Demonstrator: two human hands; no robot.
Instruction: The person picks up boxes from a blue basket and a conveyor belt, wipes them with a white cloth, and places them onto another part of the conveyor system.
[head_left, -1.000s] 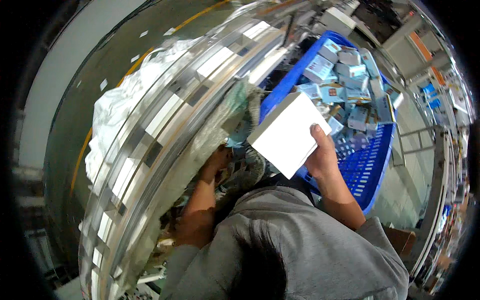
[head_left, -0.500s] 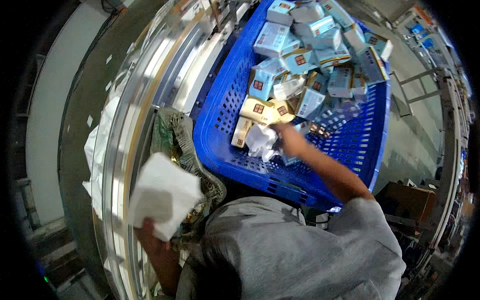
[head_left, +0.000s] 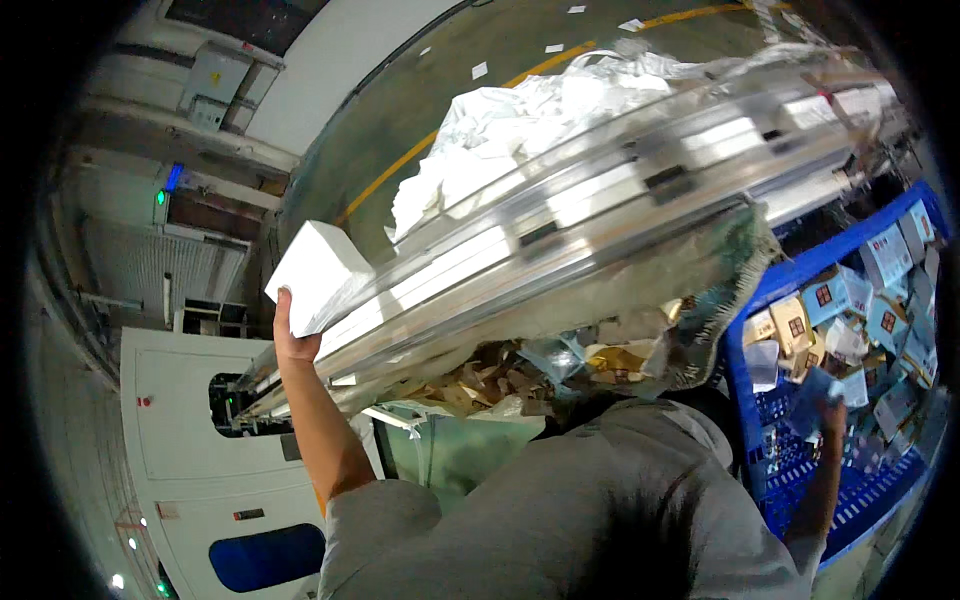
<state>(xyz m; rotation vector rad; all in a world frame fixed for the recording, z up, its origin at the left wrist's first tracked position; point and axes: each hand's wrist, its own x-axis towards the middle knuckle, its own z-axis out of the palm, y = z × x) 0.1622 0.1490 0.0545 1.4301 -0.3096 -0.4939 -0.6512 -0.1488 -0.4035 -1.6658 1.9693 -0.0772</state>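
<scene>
My left hand [head_left: 297, 330] grips a white block of stacked tissue [head_left: 318, 270] by its lower edge, over the near end of the conveyor [head_left: 480, 265]. To the right, my right hand [head_left: 833, 412] reaches into a blue perforated basket [head_left: 750, 400]. Its fingers are closed on a blurred light-blue tissue pack [head_left: 812, 398]. Around it lie several other blue packs [head_left: 888, 318], yellowish packs [head_left: 791, 322] and a loose white block [head_left: 762, 362].
White blocks [head_left: 598, 192] lie in a row on the conveyor. A heap of white sheeting [head_left: 500, 130] stands behind it. Below the rail hangs a woven sack [head_left: 720, 270] with crumpled wrappers [head_left: 480, 375]. A white machine cabinet [head_left: 180, 400] is at left; paper scraps [head_left: 480, 70] dot the floor.
My view has swung left along the conveyor. My left hand has raised the white block over the conveyor's near end. My right hand, still in the basket, now has a blue pack.
</scene>
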